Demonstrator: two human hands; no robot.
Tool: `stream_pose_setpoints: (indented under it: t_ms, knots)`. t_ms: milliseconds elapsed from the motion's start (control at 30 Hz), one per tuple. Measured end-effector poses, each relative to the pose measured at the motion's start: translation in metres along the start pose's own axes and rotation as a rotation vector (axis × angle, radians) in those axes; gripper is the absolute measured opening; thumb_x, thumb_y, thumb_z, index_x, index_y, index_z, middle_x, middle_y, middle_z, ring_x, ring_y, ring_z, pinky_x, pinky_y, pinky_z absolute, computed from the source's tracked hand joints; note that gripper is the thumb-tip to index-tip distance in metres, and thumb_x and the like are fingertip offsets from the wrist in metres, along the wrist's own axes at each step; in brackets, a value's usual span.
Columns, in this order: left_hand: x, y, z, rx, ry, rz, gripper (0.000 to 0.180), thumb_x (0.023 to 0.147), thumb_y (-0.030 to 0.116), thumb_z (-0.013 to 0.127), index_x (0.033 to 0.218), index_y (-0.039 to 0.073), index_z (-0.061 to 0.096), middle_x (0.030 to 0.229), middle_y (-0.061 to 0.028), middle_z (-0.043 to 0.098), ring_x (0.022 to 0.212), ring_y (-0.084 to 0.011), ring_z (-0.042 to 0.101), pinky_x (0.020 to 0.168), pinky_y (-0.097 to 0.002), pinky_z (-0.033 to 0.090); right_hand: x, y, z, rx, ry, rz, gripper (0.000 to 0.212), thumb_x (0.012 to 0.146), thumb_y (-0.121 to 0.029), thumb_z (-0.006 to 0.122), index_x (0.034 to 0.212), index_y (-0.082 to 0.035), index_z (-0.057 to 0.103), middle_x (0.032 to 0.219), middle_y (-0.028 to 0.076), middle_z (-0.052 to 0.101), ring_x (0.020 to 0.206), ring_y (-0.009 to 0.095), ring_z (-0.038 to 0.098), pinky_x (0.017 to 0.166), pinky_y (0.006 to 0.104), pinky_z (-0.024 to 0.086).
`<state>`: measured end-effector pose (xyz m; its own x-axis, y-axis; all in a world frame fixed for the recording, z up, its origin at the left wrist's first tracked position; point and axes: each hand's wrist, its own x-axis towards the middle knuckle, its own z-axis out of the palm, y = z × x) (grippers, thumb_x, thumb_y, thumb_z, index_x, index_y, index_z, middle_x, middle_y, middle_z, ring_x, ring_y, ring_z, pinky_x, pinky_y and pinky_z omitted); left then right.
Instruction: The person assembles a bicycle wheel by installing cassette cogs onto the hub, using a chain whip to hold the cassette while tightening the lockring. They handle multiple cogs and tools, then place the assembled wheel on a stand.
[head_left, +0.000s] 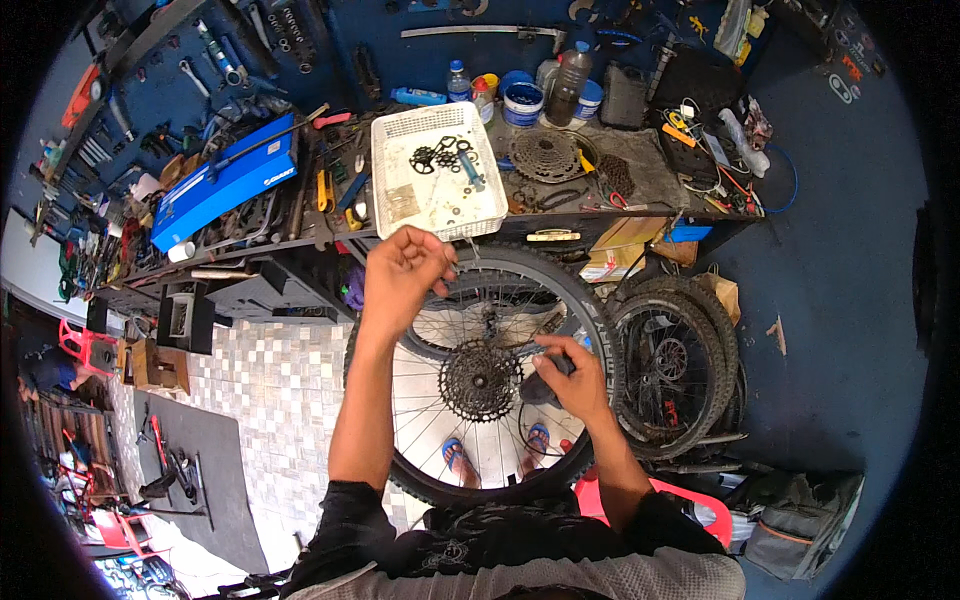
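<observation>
Tools (pixel 213 48) hang on blue walls (pixel 830 260) behind a cluttered bench (pixel 590 217) bearing a white basket (pixel 480 226) of small parts (pixel 428 158). Before it is a bicycle wheel (pixel 604 345), its cassette (pixel 466 378) near the right hand (pixel 578 382), which wraps a dark object (pixel 545 383). Apart from that, the left hand (pixel 405 272) is curled, on what I cannot tell.

Well left of the left fingers (pixel 428 250) lies a blue box (pixel 228 190); above them, toward the right, stands a dark bottle (pixel 571 88); right of the right fingers (pixel 558 345) are other wheels (pixel 668 362) (tyres fitted); lower there, a grey bag (pixel 785 540).
</observation>
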<state>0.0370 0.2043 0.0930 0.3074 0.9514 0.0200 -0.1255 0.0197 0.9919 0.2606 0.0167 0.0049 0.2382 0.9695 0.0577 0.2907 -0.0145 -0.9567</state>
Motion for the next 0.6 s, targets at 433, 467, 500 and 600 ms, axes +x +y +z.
stream_pose_setpoints:
  t_ms: [433,467,500,600]
  knots:
    - [-0.166,0.010,0.014,-0.057,-0.058,0.336,0.020,0.091,-0.016,0.067,0.104,-0.005,0.057,0.118,-0.0233,0.066,0.105,-0.0265,0.071,0.081,-0.0342,0.064,-0.017,-0.128,0.026,-0.244,0.139,-0.842,0.020,0.075,-0.007,0.087,0.092,-0.010,0.077,0.096,0.006,0.071,0.080,0.024,0.068,0.068,0.0342,0.053]
    - [-0.174,0.013,0.009,0.105,-0.050,0.439,0.021,0.089,-0.018,0.066,0.104,-0.005,0.059,0.119,-0.0252,0.066,0.108,-0.0285,0.070,0.084,-0.0357,0.065,-0.024,-0.129,0.026,-0.293,0.156,-0.905,0.020,0.073,-0.008,0.088,0.090,-0.011,0.077,0.096,0.005,0.071,0.079,0.024,0.068,0.067,0.0340,0.052]
    - [-0.180,0.014,0.005,0.188,-0.049,0.509,0.020,0.088,-0.018,0.066,0.102,-0.005,0.060,0.118,-0.0252,0.066,0.107,-0.0291,0.071,0.084,-0.0360,0.065,-0.031,-0.131,0.025,-0.342,0.174,-0.967,0.020,0.072,-0.009,0.089,0.089,-0.013,0.078,0.095,0.004,0.070,0.079,0.023,0.067,0.066,0.0338,0.052]
    - [-0.195,0.019,0.000,0.332,-0.034,0.665,0.018,0.085,-0.019,0.067,0.097,-0.006,0.063,0.114,-0.0258,0.067,0.103,-0.0304,0.072,0.081,-0.0367,0.066,-0.046,-0.136,0.023,-0.409,0.202,-1.105,0.023,0.068,-0.012,0.091,0.088,-0.019,0.081,0.092,0.000,0.063,0.078,0.019,0.064,0.061,0.0317,0.047]
